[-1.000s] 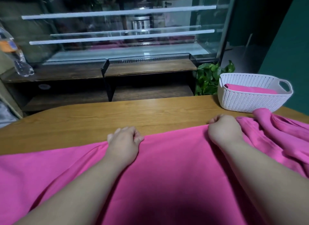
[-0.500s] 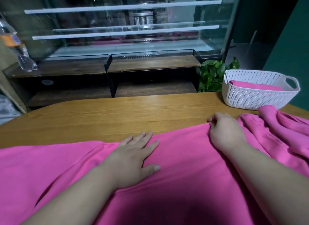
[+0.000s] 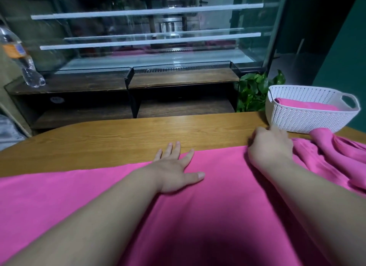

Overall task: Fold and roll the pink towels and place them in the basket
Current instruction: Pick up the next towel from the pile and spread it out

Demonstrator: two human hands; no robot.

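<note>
My left hand (image 3: pixel 174 170) lies flat on the pink towel (image 3: pixel 217 196) spread over the worktop (image 3: pixel 118 143). My right hand (image 3: pixel 271 147) grips its far edge near the basket (image 3: pixel 305 117). I'd smooth creases outward before folding.

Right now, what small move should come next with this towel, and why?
Probably slide the flat left hand outward along the pink towel to smooth it, since the right hand grips its far edge and the cloth is not yet folded.
</note>
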